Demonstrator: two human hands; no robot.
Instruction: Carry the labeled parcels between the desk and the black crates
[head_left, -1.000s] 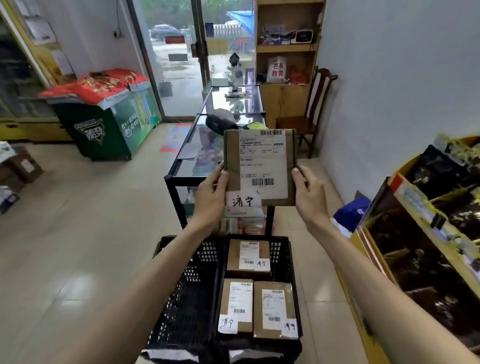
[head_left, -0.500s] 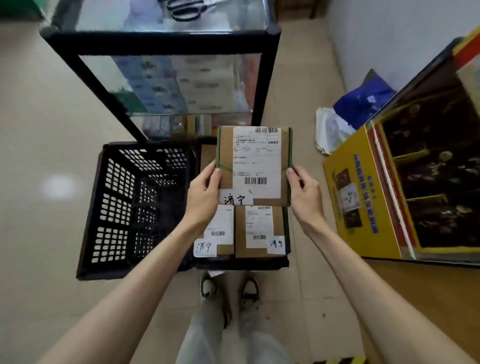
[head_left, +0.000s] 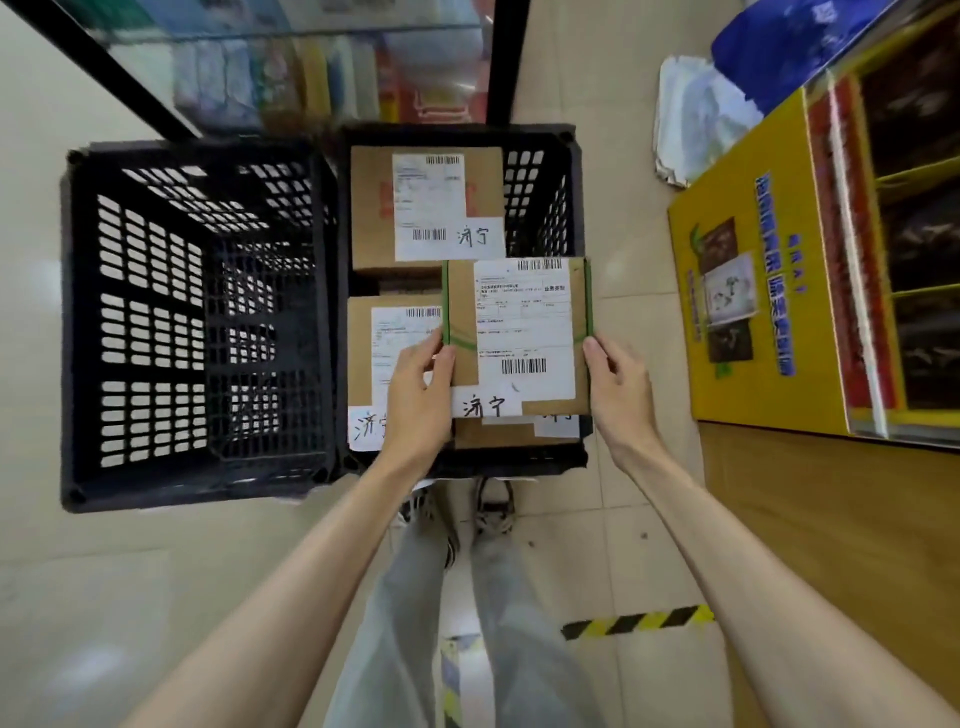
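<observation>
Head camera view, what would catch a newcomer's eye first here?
A labeled parcel with green tape, held at its sides by the left hand and right hand over the right black crate, which already holds three parcels. The left black crate beside it holds none, and a yellow display box stands right.

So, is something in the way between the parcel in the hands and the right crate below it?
No obstacle shows. The held parcel hangs over the right crate, whose floor already carries three parcels, so it would land on those.
</observation>
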